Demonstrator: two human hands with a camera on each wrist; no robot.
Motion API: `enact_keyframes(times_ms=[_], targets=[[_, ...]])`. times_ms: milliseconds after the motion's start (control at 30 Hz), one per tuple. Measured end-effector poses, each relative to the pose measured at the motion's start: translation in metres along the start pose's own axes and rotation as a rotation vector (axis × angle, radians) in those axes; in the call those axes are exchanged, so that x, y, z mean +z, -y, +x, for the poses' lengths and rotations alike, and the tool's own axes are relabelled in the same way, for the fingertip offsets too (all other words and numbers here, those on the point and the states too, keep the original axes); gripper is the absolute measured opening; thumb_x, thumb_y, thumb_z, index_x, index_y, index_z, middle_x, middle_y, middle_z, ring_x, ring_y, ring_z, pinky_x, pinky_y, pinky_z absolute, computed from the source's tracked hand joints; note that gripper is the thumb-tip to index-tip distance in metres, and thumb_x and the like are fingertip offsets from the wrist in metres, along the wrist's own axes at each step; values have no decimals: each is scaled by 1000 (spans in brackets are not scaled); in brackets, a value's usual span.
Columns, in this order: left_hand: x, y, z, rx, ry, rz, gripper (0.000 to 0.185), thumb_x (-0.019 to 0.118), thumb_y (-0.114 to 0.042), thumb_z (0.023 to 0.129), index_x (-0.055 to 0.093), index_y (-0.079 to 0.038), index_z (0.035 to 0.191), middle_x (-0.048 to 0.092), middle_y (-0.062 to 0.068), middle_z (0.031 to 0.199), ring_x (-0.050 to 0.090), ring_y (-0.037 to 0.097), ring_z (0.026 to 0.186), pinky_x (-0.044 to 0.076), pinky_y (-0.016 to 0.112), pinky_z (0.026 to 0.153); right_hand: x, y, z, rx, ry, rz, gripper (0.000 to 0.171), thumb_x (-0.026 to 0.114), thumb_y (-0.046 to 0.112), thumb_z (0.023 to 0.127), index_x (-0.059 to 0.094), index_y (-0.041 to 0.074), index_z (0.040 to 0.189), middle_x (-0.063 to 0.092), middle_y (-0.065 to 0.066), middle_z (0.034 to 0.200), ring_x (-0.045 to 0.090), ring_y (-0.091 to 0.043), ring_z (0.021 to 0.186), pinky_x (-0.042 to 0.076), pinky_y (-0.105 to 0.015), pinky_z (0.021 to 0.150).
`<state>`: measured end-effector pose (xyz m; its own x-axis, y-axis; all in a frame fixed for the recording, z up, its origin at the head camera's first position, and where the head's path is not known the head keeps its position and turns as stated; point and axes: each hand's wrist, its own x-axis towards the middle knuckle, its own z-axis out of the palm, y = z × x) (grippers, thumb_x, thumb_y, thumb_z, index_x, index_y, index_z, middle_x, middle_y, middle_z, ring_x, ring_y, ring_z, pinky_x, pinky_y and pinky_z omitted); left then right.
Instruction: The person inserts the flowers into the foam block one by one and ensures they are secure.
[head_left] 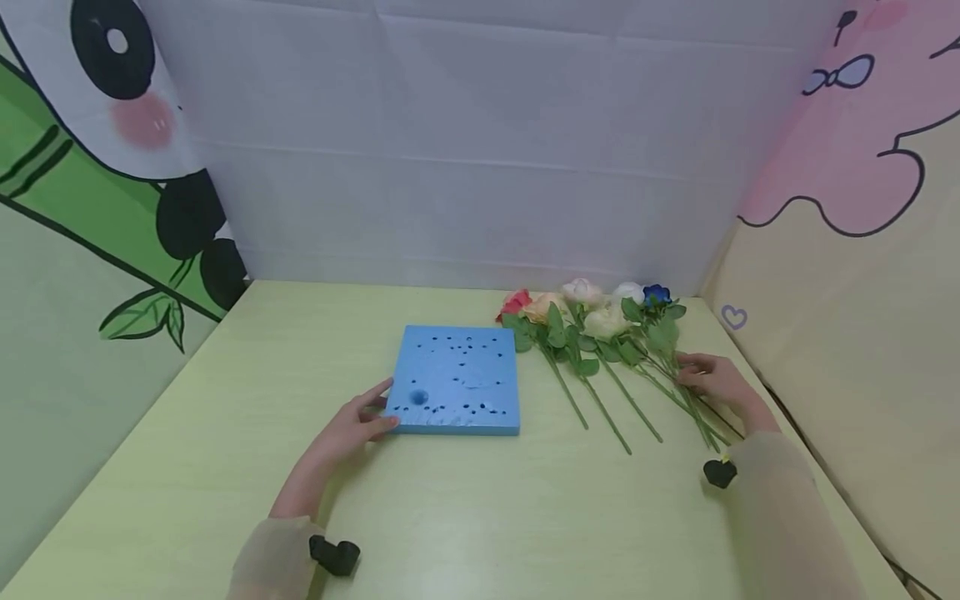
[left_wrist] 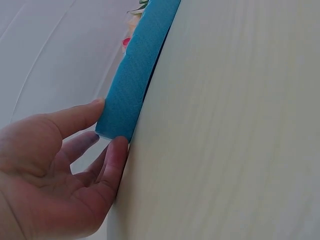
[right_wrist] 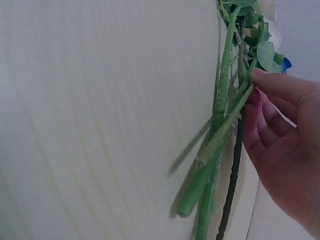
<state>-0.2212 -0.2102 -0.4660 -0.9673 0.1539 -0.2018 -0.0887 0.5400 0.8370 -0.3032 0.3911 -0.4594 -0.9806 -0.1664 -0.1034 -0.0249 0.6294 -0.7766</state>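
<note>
A blue foam block (head_left: 457, 379) with several holes in its top lies flat on the pale green table (head_left: 480, 508). My left hand (head_left: 378, 408) rests at its near-left corner. In the left wrist view the thumb (left_wrist: 75, 117) lies along one side of the blue foam block (left_wrist: 135, 75) and a straight fingertip touches the corner. Several artificial roses (head_left: 592, 312) lie right of the block, stems towards me. My right hand (head_left: 693, 373) lies over the rightmost stems. In the right wrist view its loosely bent fingertips (right_wrist: 257, 76) touch a green stem (right_wrist: 225, 130) from one side.
Cloth walls close in the table at the back and on both sides, with a panda print on the left and a pink cartoon print on the right. Black wrist mounts (head_left: 335, 554) sit on both sleeves. Bare tabletop stretches left of the block and in front of it.
</note>
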Motion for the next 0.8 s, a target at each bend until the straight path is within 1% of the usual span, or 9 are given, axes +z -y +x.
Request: enact_keyframes(times_ms=[100,233,333,467,667,733,800], targets=[[0,-1,0,2,5,-1,73,63,-30,96,25,-20,158,43,23,147,56,34,118,49,33,81,-2,-1,1,-1,2,14,57,61,16,97,40,-11,144,63,-18,111,61,2,84,55,-20,75],[1,-1,-1,4,1,-1,73,64,-28,96,26,-20,158,43,23,147,58,33,117,51,37,85,-4,1,1,0,8,31,57,61,16,97,40,-11,143,59,-20,114,61,1,86,55,-18,76],[1,-2,-1,-1,-4,0,72,64,-28,96,26,-19,158,44,23,147,59,32,115,52,38,86,-5,6,2,-4,15,44,57,59,14,98,38,-12,144,58,-17,113,61,1,88,55,-17,78],[1,-2,-2,-12,-4,3,72,64,-29,96,26,-20,158,43,22,147,59,32,116,51,37,85,-6,12,2,5,6,51,54,56,11,99,37,-11,144,58,-14,111,61,0,87,54,-16,79],[0,-1,-2,-13,-6,2,71,63,-28,97,26,-21,158,43,21,148,57,32,118,50,36,85,-7,21,3,12,2,49,51,54,11,100,38,-12,142,58,-19,115,59,1,87,54,-18,78],[0,-1,-2,-7,-5,0,72,63,-28,97,26,-21,158,43,21,147,57,32,118,50,35,85,-7,23,3,18,5,59,51,54,12,100,38,-13,142,58,-16,116,59,2,87,54,-18,78],[0,0,-2,-6,-7,-2,72,63,-28,97,26,-21,158,43,21,147,57,32,118,50,35,85,-7,24,3,30,7,78,50,53,12,101,37,-13,142,59,-11,113,59,2,87,54,-18,78]])
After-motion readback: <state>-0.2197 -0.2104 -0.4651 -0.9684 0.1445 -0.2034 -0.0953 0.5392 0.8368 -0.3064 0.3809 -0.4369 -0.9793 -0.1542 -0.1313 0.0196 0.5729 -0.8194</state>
